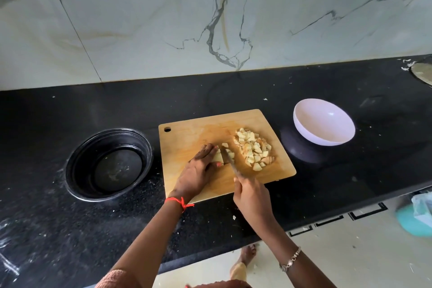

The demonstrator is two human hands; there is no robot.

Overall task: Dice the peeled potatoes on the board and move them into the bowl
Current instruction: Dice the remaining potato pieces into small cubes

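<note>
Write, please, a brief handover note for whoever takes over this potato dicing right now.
Left hand holds the partly cut potato piece steady on the board.
Right hand grips the knife, blade at that piece.
Done: a pile of dice lies on the board's right side.
Left: finish dicing the piece, then move all dice into the white bowl, which stands empty right of the board.
</note>
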